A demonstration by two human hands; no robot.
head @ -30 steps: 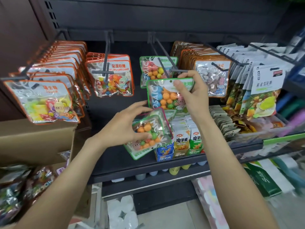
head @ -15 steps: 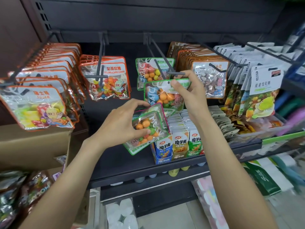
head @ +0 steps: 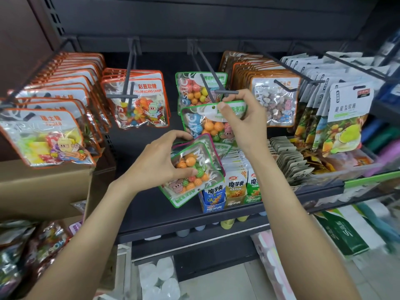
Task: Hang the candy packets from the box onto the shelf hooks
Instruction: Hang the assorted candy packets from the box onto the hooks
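Right hand (head: 242, 120) pinching green-edged candy packet (head: 207, 124) by its header, punched hole just below-left of hook tip (head: 227, 92) (nearer hand); left hand (head: 155, 163) gripping spare packets (head: 194, 167) lower down.

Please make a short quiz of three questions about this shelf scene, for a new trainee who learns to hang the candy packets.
1. True or false: the right hand pinches the top of a green-edged packet just below the tip of the middle hook.
2. What does the left hand hold? A) nothing B) a small stack of packets C) a box
3. Fill in: the English words on the orange-edged packet on the hook to the left read "COLOR ____ CANDY".

Key: 1 true; 2 B; 3 BEANS.
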